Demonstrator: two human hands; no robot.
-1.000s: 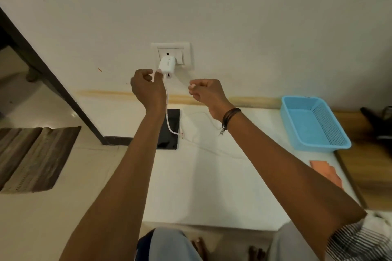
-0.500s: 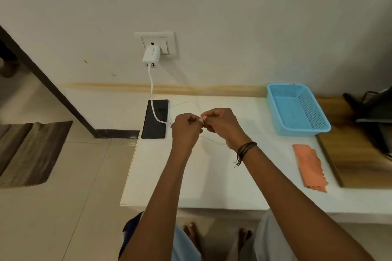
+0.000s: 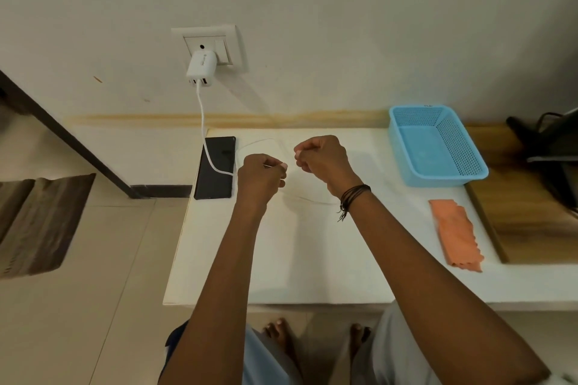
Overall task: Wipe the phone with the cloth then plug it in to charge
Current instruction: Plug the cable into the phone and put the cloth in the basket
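The black phone (image 3: 215, 167) lies face up at the far left of the white table (image 3: 297, 259). A white charger adapter (image 3: 201, 67) sits in the wall socket (image 3: 219, 40). Its white cable (image 3: 203, 128) drops down across the phone and reaches my left hand (image 3: 261, 178), which pinches it just right of the phone. My right hand (image 3: 323, 159) is a short gap to the right, fingers curled, pinching a thin stretch of the same cable. More cable loops loosely on the table under both hands; the plug end is not visible. The orange cloth (image 3: 456, 234) lies flat at the right.
A blue mesh basket (image 3: 438, 147) stands at the back right, against the wall. A wooden board (image 3: 531, 222) lies beyond the cloth, with a dark object (image 3: 550, 147) on it. A striped mat (image 3: 40, 222) is on the floor to the left.
My hands came down from the adapter at the socket to the table. They met on the cable, then drew a little apart along it. The phone and cloth stayed put.
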